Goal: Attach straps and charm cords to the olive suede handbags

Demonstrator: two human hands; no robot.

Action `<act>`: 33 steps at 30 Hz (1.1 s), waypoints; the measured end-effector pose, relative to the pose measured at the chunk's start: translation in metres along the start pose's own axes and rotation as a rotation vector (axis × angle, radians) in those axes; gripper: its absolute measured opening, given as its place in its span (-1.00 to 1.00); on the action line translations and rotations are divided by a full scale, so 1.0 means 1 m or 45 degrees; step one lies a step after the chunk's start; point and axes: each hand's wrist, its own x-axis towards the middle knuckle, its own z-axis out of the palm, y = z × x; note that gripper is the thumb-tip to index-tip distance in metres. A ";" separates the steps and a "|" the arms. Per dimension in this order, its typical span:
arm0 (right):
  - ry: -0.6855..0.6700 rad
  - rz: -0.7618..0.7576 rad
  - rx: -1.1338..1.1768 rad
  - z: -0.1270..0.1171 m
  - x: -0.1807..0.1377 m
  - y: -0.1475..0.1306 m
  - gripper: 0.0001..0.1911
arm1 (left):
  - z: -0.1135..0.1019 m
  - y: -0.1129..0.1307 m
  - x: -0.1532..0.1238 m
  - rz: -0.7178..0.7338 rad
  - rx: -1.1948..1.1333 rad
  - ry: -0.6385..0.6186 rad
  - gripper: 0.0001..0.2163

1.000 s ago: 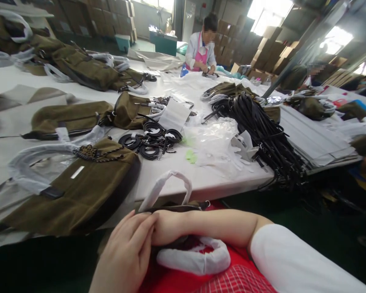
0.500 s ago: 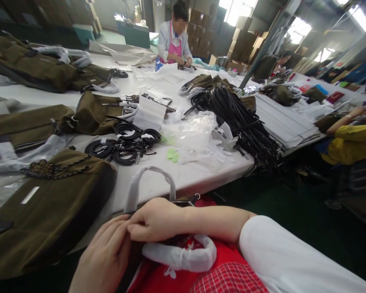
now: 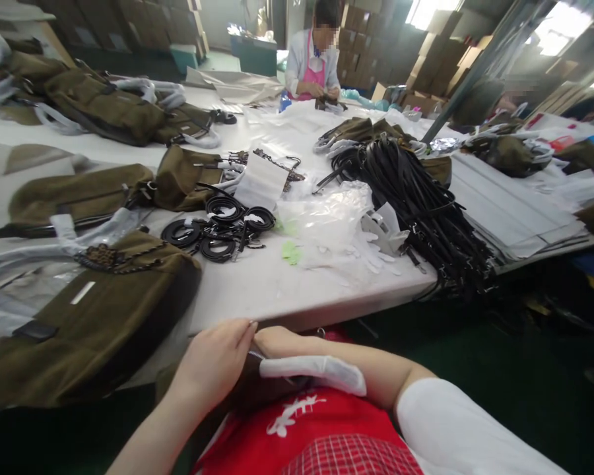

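An olive-brown bag rests against my red apron at the table's front edge, mostly hidden by my arms. It has a metal zipper along its opening and a handle wrapped in white material. At the bag's upper edge, the fingers of my left hand are pressed together on it. My right hand is curled closed on the same edge, touching or nearly touching my left fingertips. Its own fingertips are hidden from sight.
Another olive bag lies at left, with more bags behind. Coiled black straps, clear plastic and a heap of black straps cover the white table. A person in a pink apron works across it.
My view has turned left, so the table contents sit farther right. Both hands remain at the bag's edge. The far wrapped handle that stood above my hands is out of sight.
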 end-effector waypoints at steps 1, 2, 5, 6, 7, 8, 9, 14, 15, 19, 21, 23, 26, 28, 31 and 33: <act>0.006 0.044 -0.024 0.008 0.003 0.008 -0.74 | 0.011 0.000 0.015 -0.060 0.013 -0.158 -0.62; 0.026 0.064 -0.036 0.013 0.003 0.014 -0.77 | 0.022 0.000 0.027 -0.107 0.019 -0.269 -0.62; 0.120 0.064 -0.045 0.008 -0.010 0.029 -0.83 | 0.047 -0.006 0.042 -0.210 -0.002 -0.402 -0.64; 0.208 0.057 -0.030 0.000 -0.018 0.034 -0.83 | 0.050 -0.008 0.041 -0.230 -0.029 -0.398 -0.65; 0.336 0.061 -0.008 -0.010 -0.027 0.038 -0.82 | 0.051 -0.009 0.038 -0.242 -0.063 -0.381 -0.65; 0.495 0.087 0.007 -0.022 -0.035 0.044 -0.80 | 0.051 -0.011 0.033 -0.248 -0.100 -0.353 -0.64; 0.660 0.135 0.009 -0.034 -0.042 0.049 -0.78 | 0.050 -0.012 0.028 -0.255 -0.129 -0.321 -0.64; 1.038 0.411 -0.139 -0.091 -0.052 0.079 -0.79 | 0.044 -0.015 0.006 -0.244 -0.199 -0.166 -0.62; 1.050 0.440 -0.171 -0.099 -0.048 0.082 -0.78 | 0.045 -0.015 0.003 -0.230 -0.222 -0.136 -0.62; 1.014 0.509 -0.322 -0.119 -0.016 0.085 -0.77 | 0.045 -0.012 -0.007 -0.171 -0.331 -0.008 -0.62; 0.963 0.537 -0.400 -0.123 0.004 0.083 -0.76 | 0.045 -0.008 -0.012 -0.142 -0.377 0.062 -0.62; 0.903 0.573 -0.476 -0.125 0.022 0.081 -0.75 | 0.044 -0.005 -0.016 -0.116 -0.403 0.126 -0.62; 0.808 0.619 -0.568 -0.127 0.040 0.080 -0.79 | 0.043 -0.003 -0.022 -0.092 -0.410 0.195 -0.61; 0.757 0.614 -0.607 -0.128 0.046 0.079 -0.78 | 0.044 -0.005 -0.026 -0.090 -0.409 0.229 -0.61; 0.698 0.508 -0.628 -0.128 0.049 0.076 -0.75 | 0.044 -0.009 -0.029 -0.098 -0.402 0.241 -0.62; 0.660 0.407 -0.618 -0.125 0.049 0.075 -0.77 | 0.044 -0.010 -0.030 -0.101 -0.390 0.226 -0.62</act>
